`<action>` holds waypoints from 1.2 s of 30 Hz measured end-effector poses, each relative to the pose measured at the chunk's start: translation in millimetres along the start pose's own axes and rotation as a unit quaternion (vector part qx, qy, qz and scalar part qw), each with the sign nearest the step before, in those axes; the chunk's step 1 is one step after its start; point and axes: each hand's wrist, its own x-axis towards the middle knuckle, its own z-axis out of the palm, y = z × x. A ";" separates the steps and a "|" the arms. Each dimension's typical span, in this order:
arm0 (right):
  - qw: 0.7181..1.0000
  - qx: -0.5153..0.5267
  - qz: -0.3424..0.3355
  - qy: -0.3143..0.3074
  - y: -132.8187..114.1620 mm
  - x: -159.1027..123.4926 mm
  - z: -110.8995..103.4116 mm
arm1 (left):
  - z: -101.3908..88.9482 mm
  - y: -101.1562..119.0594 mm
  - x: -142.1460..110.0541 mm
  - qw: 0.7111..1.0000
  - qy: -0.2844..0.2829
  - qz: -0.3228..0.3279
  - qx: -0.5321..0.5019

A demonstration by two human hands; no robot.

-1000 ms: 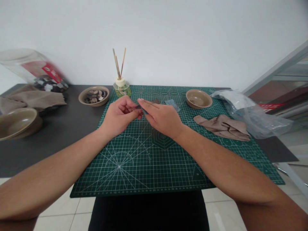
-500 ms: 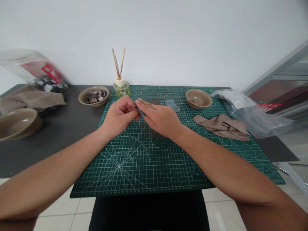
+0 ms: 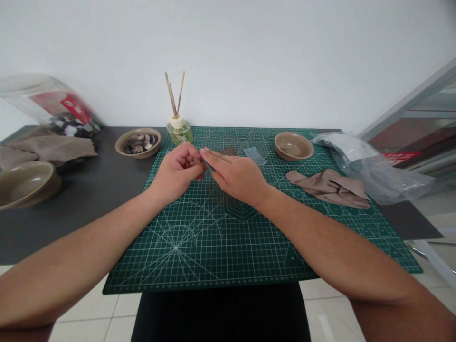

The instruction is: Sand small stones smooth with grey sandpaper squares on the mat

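My left hand (image 3: pixel 178 168) is closed, its fingers curled and its thumb pressed near the fingertips. Whatever it pinches is hidden or too small to make out. My right hand (image 3: pixel 238 173) has its fingers laid together, with a folded blue-grey sheet (image 3: pixel 208 165), like sandpaper, held between fingers and thumb. The sheet's edge meets the fingertips of my left hand. Both hands are above the green cutting mat (image 3: pixel 213 256). Just behind my right hand lie a brown patch (image 3: pixel 228 151) and a flat light-blue piece (image 3: pixel 254 155) like the held sheet.
A bowl of dark and pale pieces (image 3: pixel 138 142) and a reed diffuser (image 3: pixel 179 129) stand back left. On the right are another bowl (image 3: pixel 294 146), a brown cloth (image 3: pixel 329 187) and a plastic bag (image 3: pixel 377 171). Far left are a large bowl (image 3: pixel 28 185), cloth (image 3: pixel 57 145) and clear jar (image 3: pixel 53 104).
My two hands stay together in the same place, with only a very slight shift at the fingertips. The things around them have not moved.
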 end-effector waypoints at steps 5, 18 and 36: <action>1.000 -0.013 -0.005 -0.006 -2.8 0.2 -0.6 | 0.7 2.5 -0.7 1.000 0.001 0.005 0.000; 0.999 -0.032 0.009 0.019 -1.0 -1.9 -0.9 | 0.8 7.3 -0.8 1.000 0.017 0.009 0.008; 0.999 -0.028 0.018 0.018 -0.6 -0.9 -1.6 | 0.4 0.1 0.0 0.999 0.026 -0.002 -0.028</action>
